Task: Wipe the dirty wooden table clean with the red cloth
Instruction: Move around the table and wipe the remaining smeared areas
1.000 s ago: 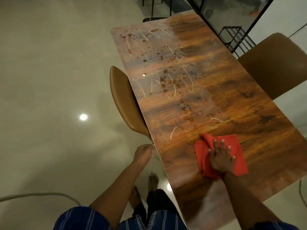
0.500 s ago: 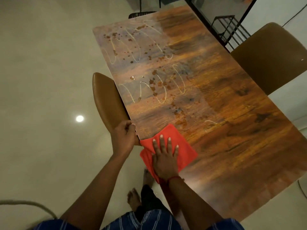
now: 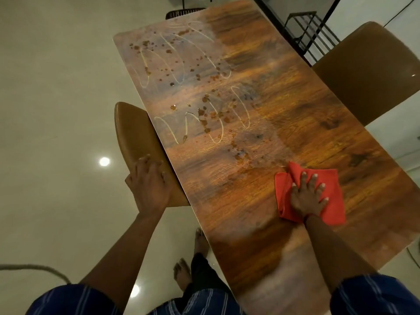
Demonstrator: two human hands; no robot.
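Observation:
A long wooden table [image 3: 284, 114] runs away from me. Brown spots and pale looping smears [image 3: 200, 105] cover its far left half. The red cloth [image 3: 334, 203] lies crumpled on the near right part of the table, just below the nearest spots. My right hand [image 3: 308, 196] presses flat on the cloth with fingers spread. My left hand [image 3: 148, 185] rests on the back of a brown chair [image 3: 136, 137] at the table's left edge, fingers curled over its rim.
A second brown chair [image 3: 372, 69] stands at the table's right side. A black metal rack [image 3: 311, 35] is behind it at the far right. My bare feet [image 3: 181, 273] are on the pale tiled floor; a cable [image 3: 34, 268] lies at the lower left.
My right hand slid the cloth from the table's left edge to the right side. My left hand stays at the chair back by the table edge.

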